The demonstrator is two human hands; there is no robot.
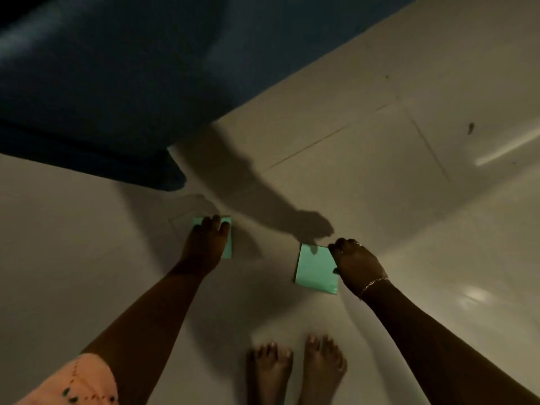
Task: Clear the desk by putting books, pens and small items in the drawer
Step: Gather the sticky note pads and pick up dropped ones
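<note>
I am looking down at a pale tiled floor (365, 176). My left hand (206, 244) lies palm down over a small green paper pad (227, 247), with the fingers curled over its far edge. Most of that pad is hidden under the hand. My right hand (355, 264), with rings and a wrist chain, pinches the right edge of a second green paper pad (315, 268), which is tilted. Both hands cast shadows offset onto the floor beyond them.
A dark blue piece of furniture (102, 83) fills the upper left, and its rounded corner ends close to my left hand. My bare feet (295, 369) stand at the bottom centre. A peach sleeve (79, 384) shows at the lower left. The light is dim.
</note>
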